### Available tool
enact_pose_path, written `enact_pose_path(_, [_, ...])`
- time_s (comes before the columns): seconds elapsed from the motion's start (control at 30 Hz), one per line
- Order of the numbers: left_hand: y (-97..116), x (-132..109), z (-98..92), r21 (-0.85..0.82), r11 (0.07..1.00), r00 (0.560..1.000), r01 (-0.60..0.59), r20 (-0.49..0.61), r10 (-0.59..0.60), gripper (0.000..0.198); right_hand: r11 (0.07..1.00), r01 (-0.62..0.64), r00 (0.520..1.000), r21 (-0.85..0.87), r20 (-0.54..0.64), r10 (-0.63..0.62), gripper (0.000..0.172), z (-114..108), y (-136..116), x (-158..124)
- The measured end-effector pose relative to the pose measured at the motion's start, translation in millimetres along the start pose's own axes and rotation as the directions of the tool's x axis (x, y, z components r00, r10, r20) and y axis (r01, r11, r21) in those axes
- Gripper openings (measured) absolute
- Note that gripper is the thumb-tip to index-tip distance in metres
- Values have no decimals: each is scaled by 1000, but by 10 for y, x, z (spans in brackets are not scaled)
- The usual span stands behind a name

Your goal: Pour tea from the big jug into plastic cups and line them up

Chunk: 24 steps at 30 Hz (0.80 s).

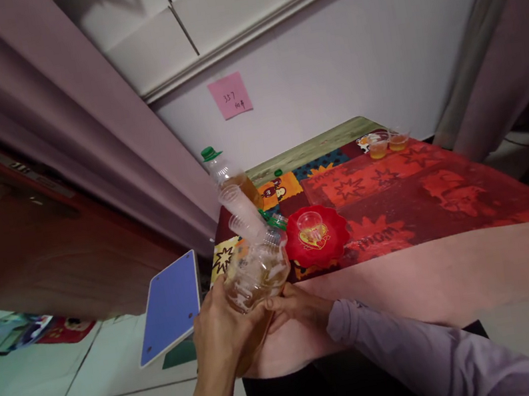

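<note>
A large clear plastic bottle [259,270] with amber liquid is gripped low on its body. My left hand [223,333] wraps its left side, and my right hand [298,307] closes on its right side. The bottle leans away from me, its upper part near a red scalloped plate [297,253]. A clear plastic cup [309,220] stands on that plate. Green plastic [274,219] shows between the bottle's top and the plate; whether it belongs to this bottle I cannot tell. Stacks of clear plastic cups [241,212] sit just behind the bottle.
A second bottle [233,176] with a green cap stands behind the cup stacks. One loose green cap [278,172] lies on the patterned tablecloth [381,226]. Two cups of amber liquid, a left cup [378,150] and a right cup [398,142], stand at the far right. A blue-topped stool [171,305] is at left.
</note>
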<state>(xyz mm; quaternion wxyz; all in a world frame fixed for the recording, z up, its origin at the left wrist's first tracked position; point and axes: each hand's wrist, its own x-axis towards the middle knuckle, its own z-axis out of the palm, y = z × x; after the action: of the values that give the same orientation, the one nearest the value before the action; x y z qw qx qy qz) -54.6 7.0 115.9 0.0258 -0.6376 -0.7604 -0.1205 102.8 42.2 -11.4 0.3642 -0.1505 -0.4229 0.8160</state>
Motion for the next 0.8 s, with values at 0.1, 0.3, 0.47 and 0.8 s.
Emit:
enact_pose_path(0.1, [77, 19, -51, 55, 998, 999, -22, 37, 20, 89, 997, 2, 1000, 80, -5, -2, 76, 2, 71, 14])
enact_pose_path(0.3, [234, 42, -159, 114, 990, 995, -86, 66, 78, 85, 985, 32, 999, 169, -17, -30, 77, -17, 157, 49])
enact_pose_path(0.47, [348, 76, -221, 169, 980, 992, -105, 81, 92, 77, 977, 41, 999, 211, -17, -38, 71, -28, 170, 74])
enact_pose_path(0.8, [455, 144, -272, 227, 965, 988, -132, 114, 108, 72, 968, 52, 999, 245, -14, -50, 64, -56, 197, 99])
